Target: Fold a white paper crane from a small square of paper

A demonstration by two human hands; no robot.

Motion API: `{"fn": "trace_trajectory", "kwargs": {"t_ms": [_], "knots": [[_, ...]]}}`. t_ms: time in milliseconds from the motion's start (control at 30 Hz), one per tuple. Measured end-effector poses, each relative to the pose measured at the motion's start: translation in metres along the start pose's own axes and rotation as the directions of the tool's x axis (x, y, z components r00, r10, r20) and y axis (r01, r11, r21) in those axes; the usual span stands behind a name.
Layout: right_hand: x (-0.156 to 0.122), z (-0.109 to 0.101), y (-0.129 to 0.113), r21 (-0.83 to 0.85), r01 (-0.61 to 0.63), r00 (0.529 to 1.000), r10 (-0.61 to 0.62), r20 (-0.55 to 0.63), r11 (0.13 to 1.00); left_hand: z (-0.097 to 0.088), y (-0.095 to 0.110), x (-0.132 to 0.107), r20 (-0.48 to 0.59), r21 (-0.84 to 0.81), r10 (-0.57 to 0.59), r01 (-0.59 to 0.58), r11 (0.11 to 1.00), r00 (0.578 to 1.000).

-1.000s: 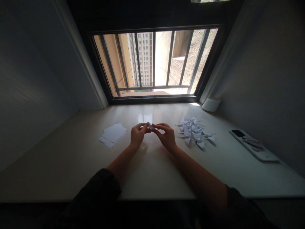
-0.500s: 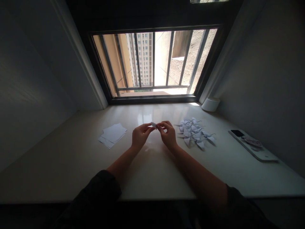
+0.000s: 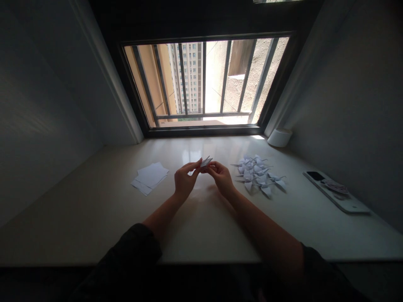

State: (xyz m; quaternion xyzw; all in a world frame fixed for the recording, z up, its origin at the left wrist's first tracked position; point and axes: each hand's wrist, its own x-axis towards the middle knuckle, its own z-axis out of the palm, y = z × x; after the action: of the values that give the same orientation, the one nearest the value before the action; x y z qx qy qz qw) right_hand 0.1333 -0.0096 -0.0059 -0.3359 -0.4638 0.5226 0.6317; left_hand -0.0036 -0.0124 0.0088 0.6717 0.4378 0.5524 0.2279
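Centrally, a small folded piece of white paper [image 3: 206,162] is pinched between both hands, raised just above the pale desk [image 3: 201,228]. The left hand [image 3: 185,180] closes thumb and forefinger on its left end. The right hand [image 3: 222,178] grips its lower right side, fingers curled. Both hands touch it, neither nearer than the other. The paper's long axis slants up and to the right, its pointed tip aimed toward the barred window [image 3: 204,79]. It looks thin, flat and sharply creased, greyish against the backlight. A stack of flat white sheets [image 3: 150,177] lies left of the left hand. A pile of folded paper cranes [image 3: 257,175] lies right of the right hand. A phone [image 3: 336,193] rests farther right.
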Motion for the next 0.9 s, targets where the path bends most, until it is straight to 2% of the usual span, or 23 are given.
{"fn": "trace_trajectory", "kwargs": {"t_ms": [100, 200, 300, 367, 467, 567, 733, 900], "knots": [[0.0, 0.0, -0.001, 0.04, -0.004, 0.999, 0.002, 0.047, 0.999, -0.001, -0.002, 0.0, -0.022, 0.038, 0.073, -0.072, 0.997, 0.997], [0.001, -0.001, 0.001, 0.039, 0.02, 0.998, -0.022, 0.062, 0.999, -0.002, -0.001, 0.001, -0.053, 0.061, 0.084, -0.081, 0.995, 0.995], [0.001, -0.002, 0.003, -0.03, 0.075, 0.996, -0.073, 0.046, 0.997, -0.004, 0.001, 0.003, -0.048, 0.019, 0.088, -0.088, 0.996, 0.995], [0.001, -0.004, 0.002, -0.107, 0.153, 0.988, -0.152, 0.02, 0.982, -0.006, 0.001, 0.004, -0.041, -0.024, 0.111, -0.112, 0.993, 0.993], [0.001, -0.007, -0.002, -0.241, 0.285, 0.956, -0.294, -0.003, 0.928, -0.009, 0.002, 0.006, -0.025, -0.035, 0.153, -0.154, 0.987, 0.988], [0.0, -0.008, -0.009, -0.379, 0.349, 0.927, -0.375, 0.006, 0.857, -0.011, 0.001, 0.007, -0.004, -0.02, 0.185, -0.185, 0.983, 0.983], [-0.004, -0.008, -0.018, -0.525, 0.434, 0.885, -0.454, 0.097, 0.732, -0.012, 0.001, 0.008, 0.029, -0.07, 0.189, -0.187, 0.98, 0.981], [-0.005, -0.01, -0.021, -0.573, 0.447, 0.871, -0.48, 0.104, 0.687, -0.012, 0.002, 0.008, 0.033, -0.119, 0.171, -0.166, 0.979, 0.985]]}}
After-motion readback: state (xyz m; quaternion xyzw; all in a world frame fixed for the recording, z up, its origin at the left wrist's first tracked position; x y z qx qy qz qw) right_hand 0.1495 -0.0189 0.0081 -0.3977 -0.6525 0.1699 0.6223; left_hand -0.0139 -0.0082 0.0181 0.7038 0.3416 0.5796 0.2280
